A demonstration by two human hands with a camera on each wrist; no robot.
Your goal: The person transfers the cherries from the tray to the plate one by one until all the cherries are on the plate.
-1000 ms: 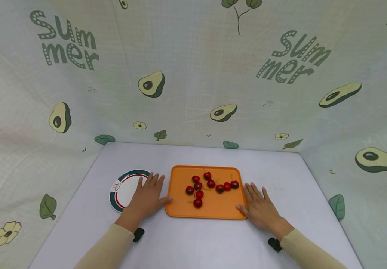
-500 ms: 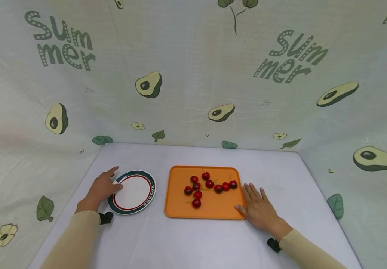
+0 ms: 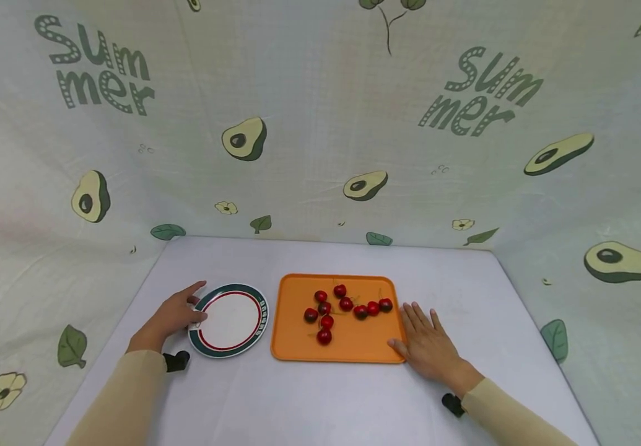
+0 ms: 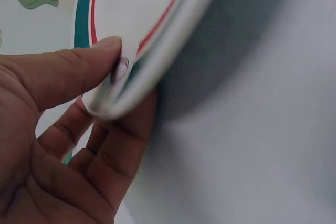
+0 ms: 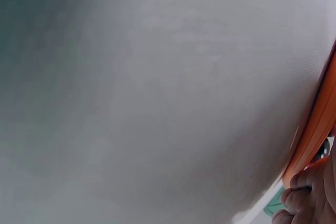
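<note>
In the head view, a white plate (image 3: 232,320) with a green rim and a red ring is at the left. My left hand (image 3: 171,314) grips its left edge. The left wrist view shows the thumb (image 4: 89,64) over the plate's rim (image 4: 144,80) and the fingers under it, with the plate tilted and its near side off the table. My right hand (image 3: 434,352) lies with straight fingers against the right edge of an orange tray (image 3: 298,345), the thumb over its corner. Several dark red cherries (image 3: 324,336), some with stems, lie in the tray.
A white tabletop (image 3: 298,402) lies under everything. A cloth backdrop (image 3: 309,93) printed with avocados, leaves and lettering rises behind the table and along both sides. Between plate and tray is a narrow strip of table.
My left hand has gone from the tray's left side to the plate's left edge and taken hold of it. The plate has since shifted right, toward the tray. The right hand stays put.
</note>
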